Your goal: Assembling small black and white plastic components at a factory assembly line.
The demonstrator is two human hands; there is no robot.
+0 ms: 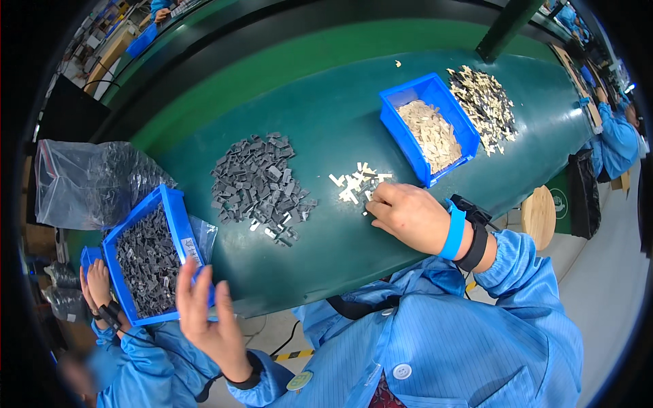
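My left hand (212,323) is raised beside the near right corner of a blue bin (178,212), its fingers spread and nothing in them. Small dark grey plastic pieces (148,262) fill that bin. Over the table, my right hand (411,216) reaches down with thumb and fingers pinched together, at the near edge of a small pile of cream-coloured pieces (354,185). Whatever those fingertips hold is hidden. A loose heap of grey plastic pieces (255,180) lies between my two hands. Past my right hand stands a second blue bin (401,139) with beige pieces (430,132).
A mixed heap of cream and dark pieces (483,105) lies right of the second bin. At the left sits a clear plastic bag (95,187). A co-worker's hands (97,282) are beside the left bin. A green post (507,30) rises at the table's far edge.
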